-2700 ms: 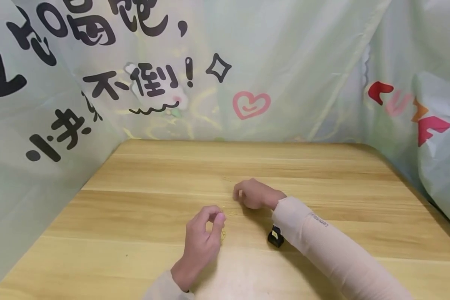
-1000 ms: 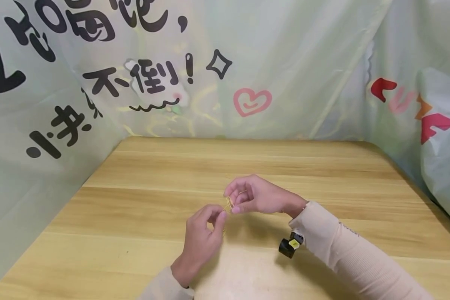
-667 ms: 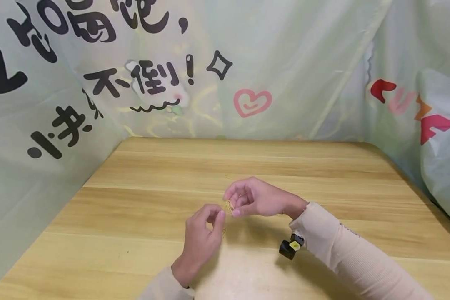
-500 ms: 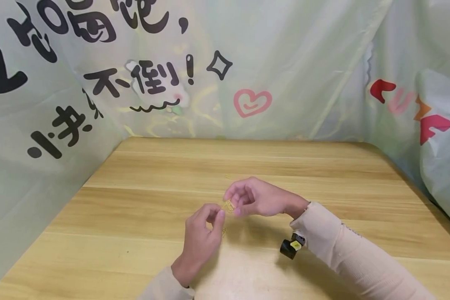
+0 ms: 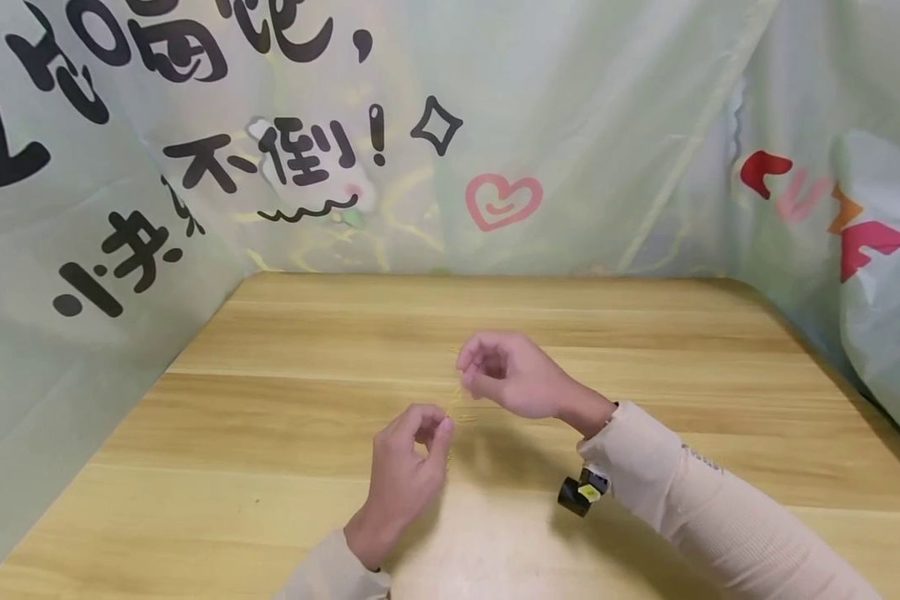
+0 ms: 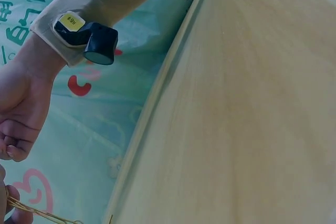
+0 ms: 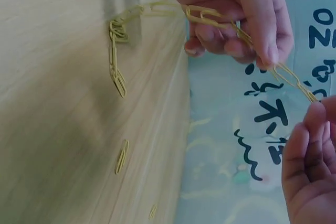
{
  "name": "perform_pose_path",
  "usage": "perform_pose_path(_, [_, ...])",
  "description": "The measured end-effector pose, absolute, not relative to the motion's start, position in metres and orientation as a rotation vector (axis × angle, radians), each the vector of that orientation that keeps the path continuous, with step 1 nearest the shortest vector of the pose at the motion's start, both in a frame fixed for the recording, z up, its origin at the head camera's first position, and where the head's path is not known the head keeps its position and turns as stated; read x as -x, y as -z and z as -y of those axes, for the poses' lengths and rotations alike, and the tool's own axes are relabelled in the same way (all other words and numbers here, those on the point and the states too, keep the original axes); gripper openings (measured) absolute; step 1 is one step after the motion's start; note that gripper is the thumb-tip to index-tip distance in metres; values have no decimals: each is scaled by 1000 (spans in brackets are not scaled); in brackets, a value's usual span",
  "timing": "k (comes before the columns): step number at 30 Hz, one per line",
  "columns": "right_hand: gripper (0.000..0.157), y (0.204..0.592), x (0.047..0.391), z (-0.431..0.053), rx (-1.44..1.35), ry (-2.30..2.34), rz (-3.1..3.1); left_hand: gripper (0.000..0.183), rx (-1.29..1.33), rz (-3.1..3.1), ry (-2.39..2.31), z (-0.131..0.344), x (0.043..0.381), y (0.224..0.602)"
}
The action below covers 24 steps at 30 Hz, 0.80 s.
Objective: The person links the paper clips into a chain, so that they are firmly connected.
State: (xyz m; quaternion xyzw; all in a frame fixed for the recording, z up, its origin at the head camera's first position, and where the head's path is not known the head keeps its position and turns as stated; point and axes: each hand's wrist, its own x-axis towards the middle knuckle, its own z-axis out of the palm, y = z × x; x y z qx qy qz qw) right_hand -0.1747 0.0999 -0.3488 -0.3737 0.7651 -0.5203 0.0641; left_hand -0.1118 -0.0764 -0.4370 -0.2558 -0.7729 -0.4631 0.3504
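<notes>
A chain of gold paper clips (image 7: 203, 16) passes through my left hand (image 5: 408, 467), which pinches it between thumb and fingers. Its tail hangs to the table in a small heap, largely hidden behind this hand in the head view. My right hand (image 5: 521, 375), farther back and to the right, pinches the end of the last clip (image 7: 287, 75) with its fingertips. Between the hands the clips are drawn out in a line, clearest in the right wrist view. The left wrist view catches only part of the chain (image 6: 44, 214) at its bottom edge.
One loose paper clip (image 7: 122, 157) lies on the wooden table (image 5: 270, 467) close to the hands, and another (image 7: 153, 212) farther back. A small black camera (image 5: 573, 497) sticks out below the right wrist. Printed cloth (image 5: 592, 150) hangs around the table.
From reaching over the table, my right hand came to the left hand with a paper clip, worked there, then moved back and up, stretching the chain's end. The left hand has barely moved.
</notes>
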Motion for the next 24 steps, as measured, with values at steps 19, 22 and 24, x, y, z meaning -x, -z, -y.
perform_pose_path(19, [7, 348, 171, -90, 1251, 1515, -2210, 6, 672, 1995, 1208, 75, 113, 437])
perform_pose_path(22, [8, 350, 170, -88, 1271, 1533, -2181, 3, 687, 1997, 1220, 75, 113, 439])
perform_pose_path(24, [9, 351, 170, -86, 1286, 1548, -2153, 6, 702, 1989, 1222, 75, 113, 439])
